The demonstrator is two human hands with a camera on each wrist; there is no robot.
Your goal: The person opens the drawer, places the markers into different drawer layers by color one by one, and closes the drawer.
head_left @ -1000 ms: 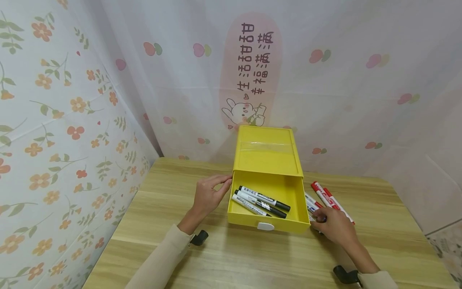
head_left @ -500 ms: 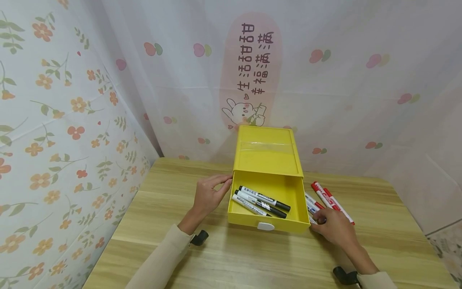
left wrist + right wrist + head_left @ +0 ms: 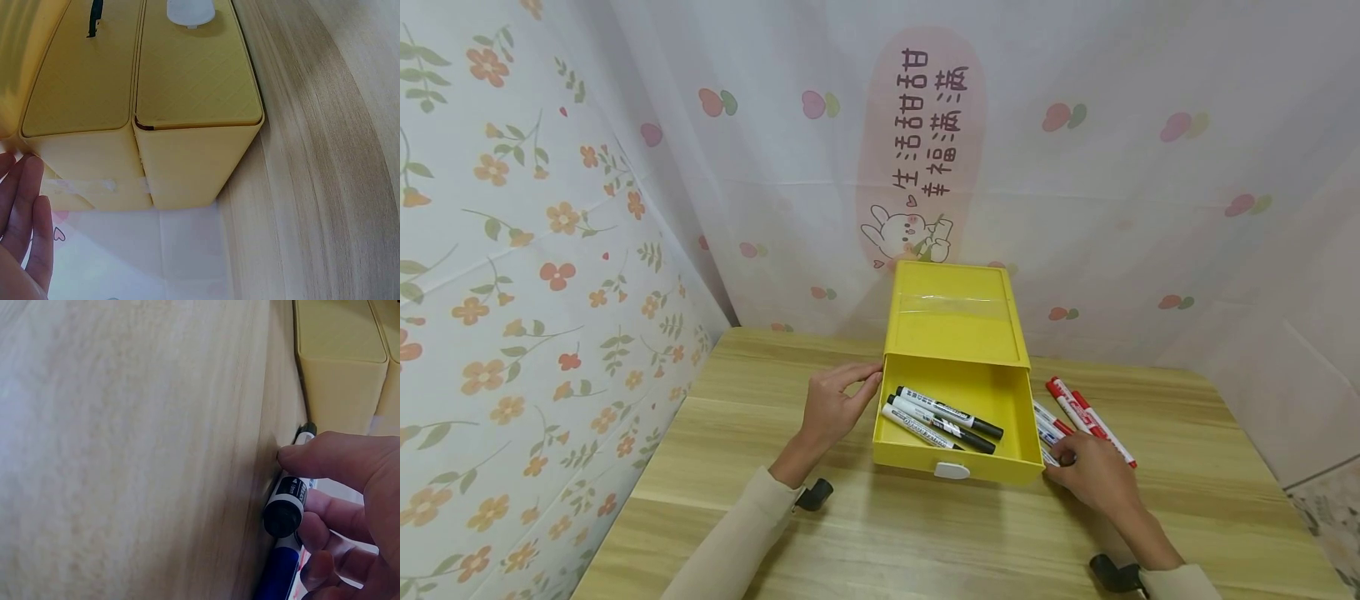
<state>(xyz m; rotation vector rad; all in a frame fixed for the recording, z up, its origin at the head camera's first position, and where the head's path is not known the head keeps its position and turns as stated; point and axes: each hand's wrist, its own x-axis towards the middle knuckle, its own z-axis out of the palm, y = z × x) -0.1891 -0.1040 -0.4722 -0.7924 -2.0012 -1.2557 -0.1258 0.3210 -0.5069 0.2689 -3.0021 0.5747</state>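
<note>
A yellow drawer box (image 3: 955,321) stands at the table's back, its top drawer (image 3: 1011,417) pulled out. Several black-capped markers (image 3: 940,423) lie in that drawer. My left hand (image 3: 835,408) rests its fingertips on the box's left side; in the left wrist view its fingers (image 3: 28,200) look fairly straight. My right hand (image 3: 1093,471) is low beside the drawer's right side, pinching a black-and-white marker (image 3: 284,515) between thumb and fingers. A blue-capped marker (image 3: 278,575) lies under it, and another marker's black end (image 3: 307,428) shows beyond the thumb. The right palm hides part of this pile.
Red-capped markers (image 3: 1078,408) lie on the wooden table (image 3: 1195,467) right of the box. Lower drawers (image 3: 197,75) with a white handle (image 3: 190,11) show in the left wrist view. A patterned curtain (image 3: 1112,192) hangs close behind.
My right hand has shifted slightly, its thumb and fingers lower over the markers by the drawer. The left hand, the drawer and the markers inside it stay as they were.
</note>
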